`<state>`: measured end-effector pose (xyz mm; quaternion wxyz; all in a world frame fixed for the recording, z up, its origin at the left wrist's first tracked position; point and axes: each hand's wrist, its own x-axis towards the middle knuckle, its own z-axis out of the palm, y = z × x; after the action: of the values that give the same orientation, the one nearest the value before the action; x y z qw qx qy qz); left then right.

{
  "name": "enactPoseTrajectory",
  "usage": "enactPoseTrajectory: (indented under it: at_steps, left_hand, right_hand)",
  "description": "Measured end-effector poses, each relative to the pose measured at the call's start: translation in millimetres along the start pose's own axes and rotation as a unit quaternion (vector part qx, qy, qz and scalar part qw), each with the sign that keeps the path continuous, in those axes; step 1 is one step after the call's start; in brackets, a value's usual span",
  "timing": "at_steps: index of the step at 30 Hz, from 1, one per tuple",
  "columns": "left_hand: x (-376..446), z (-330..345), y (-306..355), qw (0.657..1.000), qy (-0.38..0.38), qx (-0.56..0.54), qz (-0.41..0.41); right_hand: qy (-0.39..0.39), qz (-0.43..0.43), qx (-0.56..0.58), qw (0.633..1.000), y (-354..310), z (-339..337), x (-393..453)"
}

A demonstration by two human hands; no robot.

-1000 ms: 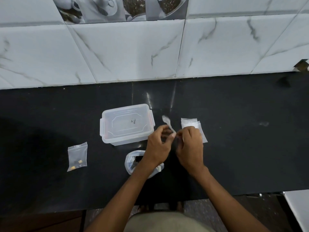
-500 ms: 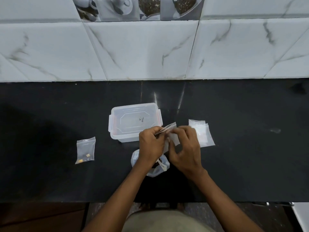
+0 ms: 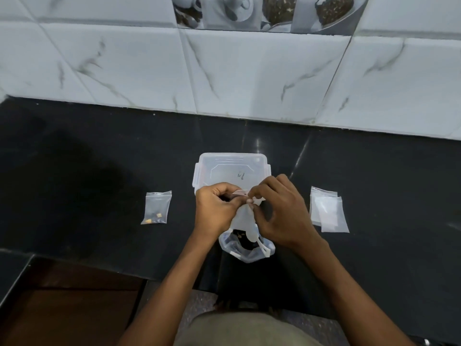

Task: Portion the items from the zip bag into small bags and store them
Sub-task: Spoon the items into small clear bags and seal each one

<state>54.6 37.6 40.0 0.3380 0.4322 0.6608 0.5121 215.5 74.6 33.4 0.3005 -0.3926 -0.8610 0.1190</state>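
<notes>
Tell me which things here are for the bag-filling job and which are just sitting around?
For the job:
- small bag, pinched by the left hand and right hand
- open zip bag with dark bits
- filled small bag
- spare empty bags
- lidded plastic box, likely for storing

Just there:
- black counter
- marble wall tiles
- cup-and-food picture tiles

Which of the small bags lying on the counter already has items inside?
The single small bag left of the hands: dark and yellow bits show at its bottom. The stacked bags on the right look empty.
</notes>
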Motion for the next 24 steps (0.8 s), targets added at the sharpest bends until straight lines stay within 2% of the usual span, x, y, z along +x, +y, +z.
enactPoseTrajectory:
  at_steps: [3, 9, 14, 17, 21, 24]
  left_hand:
    - [3.3, -12.9, -4.3, 1.0, -0.008, 0.011, 0.016]
    - [14.6, -37.4, -5.5, 0.985, -0.151, 0.081, -0.008]
    - [20.4, -47.7, -8.3, 0.971, -0.189, 0.145, 0.029]
    - [19.6, -49.2, -8.1, 0.968, -0.213, 0.127, 0.039]
    - [13.1, -45.8, -4.4, 0.964, -0.262, 0.046, 0.001]
    - [11.1, -47.0, -6.6, 0.952, -0.304, 0.031, -0.011]
  right_hand:
    - [-0.014, -0.037, -0.031, 0.999, -3.4, -0.3, 10.5]
    - [-0.029, -0.039, -0.007, 0.999, -18.2, -6.5, 18.4]
    - [-0.075, -0.052, 0.024, 0.996, -30.1, -10.7, 15.8]
    - [-0.101, -0.046, 0.061, 0.992, -35.5, -11.7, 16.4]
    - [-0.116, -0.052, 0.039, 0.991, -37.9, -3.9, 18.7]
    - [-0.143, -0.044, 0.043, 0.988, -37.1, 1.5, 17.9]
